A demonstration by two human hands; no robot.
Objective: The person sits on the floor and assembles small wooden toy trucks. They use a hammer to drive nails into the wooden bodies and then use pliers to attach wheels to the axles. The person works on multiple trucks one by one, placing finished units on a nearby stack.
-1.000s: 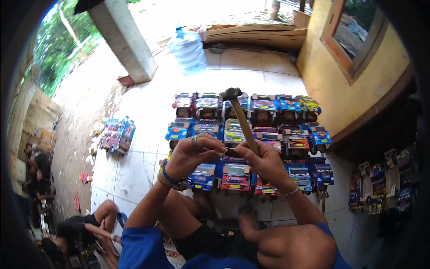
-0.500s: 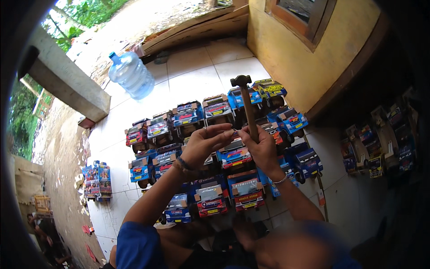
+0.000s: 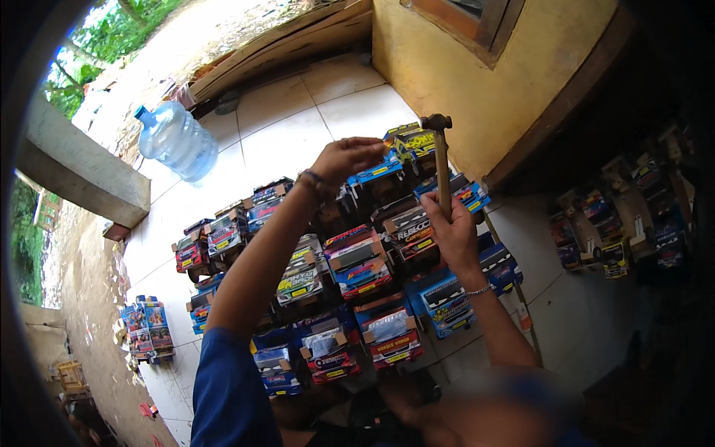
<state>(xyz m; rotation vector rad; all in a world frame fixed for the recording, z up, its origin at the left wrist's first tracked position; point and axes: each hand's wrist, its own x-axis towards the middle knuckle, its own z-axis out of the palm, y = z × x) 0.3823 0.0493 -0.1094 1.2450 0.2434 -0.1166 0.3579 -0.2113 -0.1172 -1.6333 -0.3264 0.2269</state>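
The hands, together half a second ago, are now separated; their joint fingerwork seems paused. The left hand [image 3: 346,158] is at upper centre, fingers extended and close together, before the yellow toy truck [image 3: 415,146]; I cannot tell if they touch or pinch anything. Right of centre, the right hand [image 3: 456,232] has fingers closed around the upright hammer [image 3: 443,170].

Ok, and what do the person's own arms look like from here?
The left arm wears a short blue sleeve and a dark wristband. The right forearm is bare except for a thin silvery bracelet at the wrist; above that, it blurs.
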